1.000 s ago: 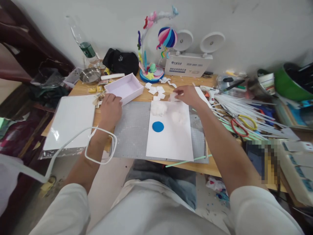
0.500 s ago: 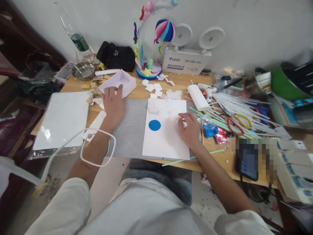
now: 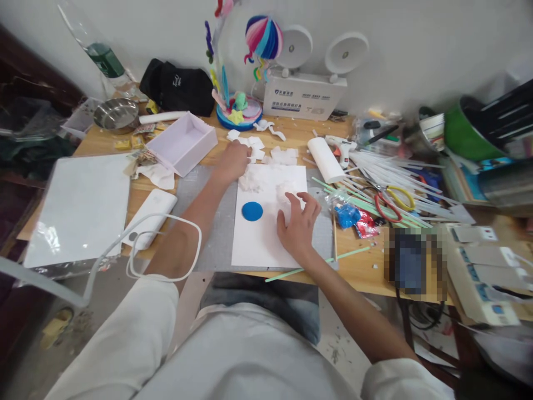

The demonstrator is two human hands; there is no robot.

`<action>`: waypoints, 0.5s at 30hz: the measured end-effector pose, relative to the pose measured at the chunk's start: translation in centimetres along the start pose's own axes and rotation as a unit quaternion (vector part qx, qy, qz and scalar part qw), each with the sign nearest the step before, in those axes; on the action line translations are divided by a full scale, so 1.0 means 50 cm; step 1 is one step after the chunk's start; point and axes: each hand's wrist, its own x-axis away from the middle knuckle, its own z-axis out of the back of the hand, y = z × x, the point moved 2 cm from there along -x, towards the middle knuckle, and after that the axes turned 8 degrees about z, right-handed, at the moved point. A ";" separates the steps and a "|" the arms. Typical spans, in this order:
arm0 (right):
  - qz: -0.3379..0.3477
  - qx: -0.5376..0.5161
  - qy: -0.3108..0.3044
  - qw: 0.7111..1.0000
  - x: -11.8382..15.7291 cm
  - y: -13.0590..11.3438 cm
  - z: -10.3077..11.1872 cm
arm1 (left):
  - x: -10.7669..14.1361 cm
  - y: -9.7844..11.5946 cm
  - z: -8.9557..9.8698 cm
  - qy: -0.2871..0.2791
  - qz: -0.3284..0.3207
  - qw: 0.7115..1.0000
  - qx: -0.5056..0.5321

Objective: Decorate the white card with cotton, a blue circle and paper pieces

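A sheet of white paper point(image 3: 260, 244) lies on a grey mat point(image 3: 208, 239), with a flat blue disc point(image 3: 252, 211) on its left part. Two tufts of white fluffy bits point(image 3: 252, 181) rest along the sheet's upper part. My left hand point(image 3: 235, 161) reaches past the sheet's top left corner to the small white squares point(image 3: 256, 147); its fingers are curled together, and what they pinch, if anything, is hidden. Over the sheet's right side, my right hand point(image 3: 297, 225) is open, fingers spread and empty, just below the right tuft point(image 3: 285, 190).
A lilac box point(image 3: 183, 145) stands at the left behind the mat. To the right are a white roll point(image 3: 327, 161), a glue gun point(image 3: 343, 151), scissors point(image 3: 393, 203) and several plastic sticks point(image 3: 375, 172). A white cable loop point(image 3: 200, 239) hangs by my left forearm.
My left hand has moved from the lilac box rightward to the white squares. My right hand has shifted left on the sheet and its fingers have spread. The view has shifted slightly.
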 end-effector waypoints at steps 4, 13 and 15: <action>-0.032 -0.034 -0.016 0.999 -0.005 0.005 -0.003 | -0.011 -0.012 -0.002 0.030 0.009 0.991 0.130; -0.080 -0.100 0.048 0.991 -0.036 0.005 0.017 | 0.059 0.027 0.032 -0.023 0.109 0.844 0.525; -0.073 -0.155 0.088 0.981 -0.069 0.013 0.032 | 0.096 0.055 0.028 -0.082 0.114 0.796 0.588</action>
